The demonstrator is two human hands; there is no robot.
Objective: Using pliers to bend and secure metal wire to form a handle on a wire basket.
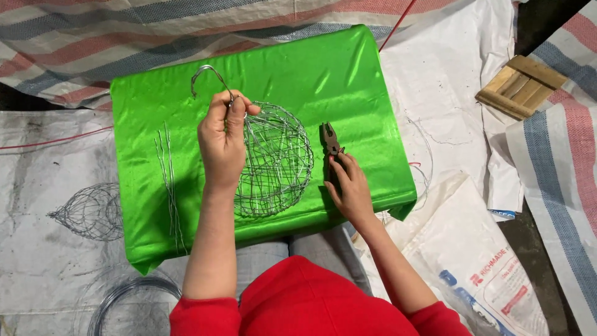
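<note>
The wire cage (pixel 273 163), a round ball of thin silver wire, lies near the middle of the green board (pixel 336 74), a little toward its near edge. The board is covered with shiny green cloth and rests over the person's knees. Under and around it are white sacks (pixel 448 81) and a striped sheet (pixel 74 37).

The left hand (pixel 222 142) is closed on the top of the cage, where a wire hook (pixel 208 74) rises toward the far left corner of the board. The right hand (pixel 349 186) rests near the right part of the near edge, its fingers around the handles of the pliers (pixel 329 142). The pliers lie on the board just beside the cage, on its right, with the nose toward the far edge.

Some cut wires (pixel 169 180) lie along the left edge of the board. Off the board, a second cage (pixel 90 213) lies on the left sack, and a wire coil (pixel 130 298) is at the near left. A small wooden frame (pixel 521 86) lies at the far right.
</note>
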